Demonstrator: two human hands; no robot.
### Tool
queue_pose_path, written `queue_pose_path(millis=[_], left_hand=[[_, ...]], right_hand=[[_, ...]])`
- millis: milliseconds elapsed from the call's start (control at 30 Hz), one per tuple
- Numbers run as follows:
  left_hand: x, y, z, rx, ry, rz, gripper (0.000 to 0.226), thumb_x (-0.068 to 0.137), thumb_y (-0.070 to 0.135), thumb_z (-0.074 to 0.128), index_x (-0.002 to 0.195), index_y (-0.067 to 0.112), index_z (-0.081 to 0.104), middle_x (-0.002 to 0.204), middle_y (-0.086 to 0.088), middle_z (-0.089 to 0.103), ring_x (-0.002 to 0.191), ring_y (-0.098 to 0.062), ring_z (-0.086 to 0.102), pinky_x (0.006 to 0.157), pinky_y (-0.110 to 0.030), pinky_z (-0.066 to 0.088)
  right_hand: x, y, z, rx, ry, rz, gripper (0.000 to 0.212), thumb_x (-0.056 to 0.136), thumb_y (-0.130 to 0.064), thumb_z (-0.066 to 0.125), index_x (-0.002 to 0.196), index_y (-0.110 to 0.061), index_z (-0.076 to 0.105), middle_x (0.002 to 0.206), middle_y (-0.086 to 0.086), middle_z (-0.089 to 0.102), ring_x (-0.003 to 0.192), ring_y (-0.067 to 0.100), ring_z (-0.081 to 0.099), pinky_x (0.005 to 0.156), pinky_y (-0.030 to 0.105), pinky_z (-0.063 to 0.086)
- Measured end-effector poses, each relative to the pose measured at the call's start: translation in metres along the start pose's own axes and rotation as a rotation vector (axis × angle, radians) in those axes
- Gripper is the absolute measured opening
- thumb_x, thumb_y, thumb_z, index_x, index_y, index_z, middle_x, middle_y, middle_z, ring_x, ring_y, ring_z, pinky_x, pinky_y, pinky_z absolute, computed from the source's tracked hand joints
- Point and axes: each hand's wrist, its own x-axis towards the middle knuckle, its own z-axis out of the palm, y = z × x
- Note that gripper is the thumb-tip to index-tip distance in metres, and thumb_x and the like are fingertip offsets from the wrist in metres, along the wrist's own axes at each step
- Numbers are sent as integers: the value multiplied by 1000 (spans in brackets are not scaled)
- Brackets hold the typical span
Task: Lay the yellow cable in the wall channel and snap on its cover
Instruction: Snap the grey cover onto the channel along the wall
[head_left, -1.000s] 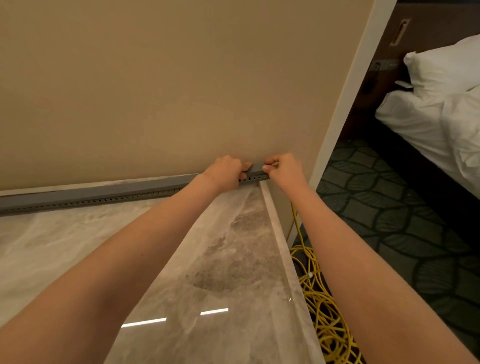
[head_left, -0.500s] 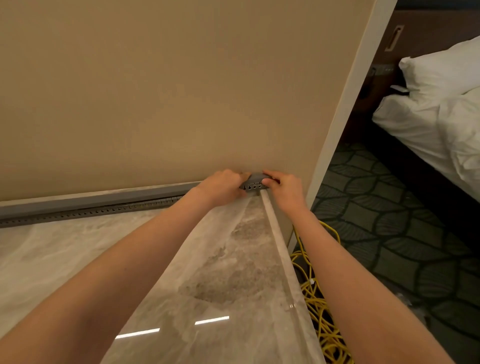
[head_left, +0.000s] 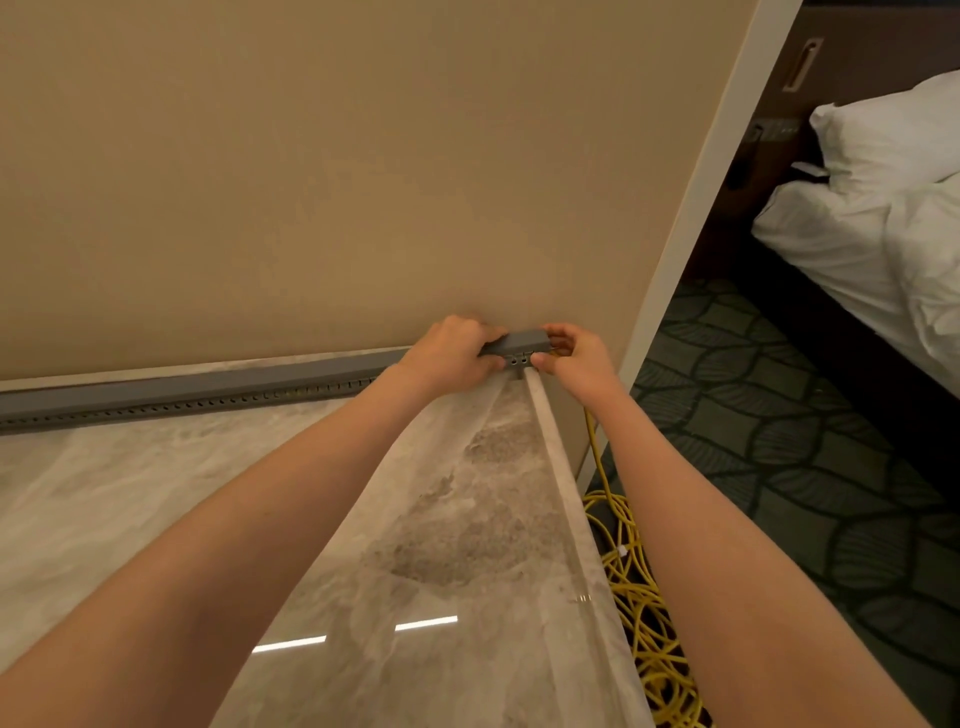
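gripping the grey slotted channel (head_left: 197, 391) end, both hands (head_left: 457, 349) (head_left: 576, 353), yellow cable (head_left: 636, 613) coiled below.

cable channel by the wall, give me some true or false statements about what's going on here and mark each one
1. Both hands are at the right end of the grey channel. True: the left hand and right hand grip it there.
2. The yellow cable lies coiled on the marble counter. False: it is piled on the carpeted floor, right of the marble counter.
3. The channel runs along the base of the beige wall. True.
4. A row of small slots runs along the channel's front. True.
5. The right hand is resting on the bed. False: it is at the channel end; the bed is far off to the right.
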Motion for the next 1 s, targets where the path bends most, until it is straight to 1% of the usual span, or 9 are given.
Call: queue_pose_path(millis=[100,167,233,400,467,567,667,900,1000], left_hand=[[3,4,-3,-11,12,4,30,92,30,55,113,11,65,108,-13,67,100,-32,59,78,-34,44],[7,7,-4,-40,5,5,28,90,29,57,106,10,69,102,-15,68,96,-33,61,77,-34,46],[13,11,-8,-65,-31,-11,29,87,28,60,107,9,70,102,-17,69,97,-33,61,77,-35,47],[20,7,-12,-80,-98,-18,34,86,28,64,113,10,69,106,-17,69,100,-32,61,85,-38,50],[19,3,-12,-73,-126,-35,34,87,29,64,113,8,68,100,-17,68,92,-29,59,79,-35,49],[16,1,-16,-52,-153,-61,30,87,27,64,105,4,69,71,-7,54,76,-24,49,65,-28,37],[16,2,-21,-9,-166,-64,27,86,24,66,99,1,69,59,0,43,73,-23,47,63,-27,34],[16,6,-22,71,-192,-35,30,87,26,63,108,4,68,91,-17,64,84,-27,56,68,-31,39],[15,11,-19,136,-185,-2,30,90,22,57,117,9,63,109,-16,66,101,-33,60,74,-32,42]], right_hand=[[1,-1,1,23,18,16,43,82,10,63,123,6,53,125,25,58,111,31,57,92,26,44],[2,0,3,30,28,20,39,79,11,64,117,6,56,119,25,63,112,34,60,99,38,48],[3,0,2,32,49,24,40,76,9,68,115,4,59,115,24,66,111,35,61,99,47,49],[4,-1,-2,17,42,36,50,71,6,75,116,-1,57,110,27,68,106,36,64,96,50,50],[4,-3,-4,33,21,41,50,71,8,73,117,0,55,113,27,67,104,34,65,92,47,52],[4,-5,-5,63,-1,44,47,74,15,68,118,7,54,120,26,63,99,25,60,77,27,54],[3,-5,-5,66,13,45,44,74,15,69,116,10,58,120,28,62,112,33,61,89,31,50],[8,-4,-12,8,-61,32,49,70,8,75,114,2,57,118,26,65,102,26,61,97,37,49],[8,-2,-12,32,-49,47,32,68,8,76,90,-8,59,116,26,65,108,32,62,101,46,48]])
